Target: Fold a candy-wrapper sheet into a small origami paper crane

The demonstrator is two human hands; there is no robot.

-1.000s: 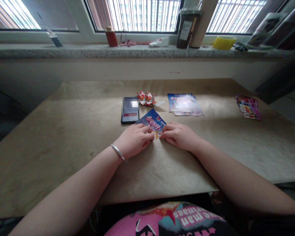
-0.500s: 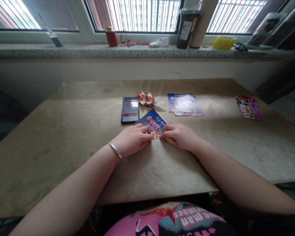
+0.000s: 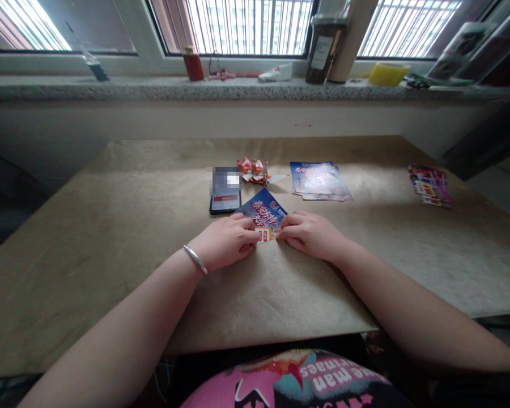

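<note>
The left hand (image 3: 229, 241) lies on the near left part of a blue printed sheet (image 3: 263, 208). Its fingers are bent and close together; whether they pinch the sheet or only press it cannot be told. A silver bangle (image 3: 194, 259) encircles the left wrist.

The right hand (image 3: 310, 233) contacts the sheet at its near right end. Its fingers are gathered narrowly, with the tips at the paper edge; the thumb is largely hidden, so a pinch cannot be confirmed.

The sheet is located between the hands, on the table (image 3: 280, 300), with one corner directed away from them. Its near edge, carrying a yellow and red printed strip, is exposed between the fingertips.

A phone (image 3: 225, 201) lies directly beyond the left hand, just beside the sheet. Red and white folded paper pieces (image 3: 254, 171) are positioned ahead of both hands, past the sheet's far corner. A stack of similar printed sheets (image 3: 321, 181) lies beyond the right hand. A group of purple and red cards (image 3: 430, 186) lies well to the right of the right hand and farther forward.
</note>
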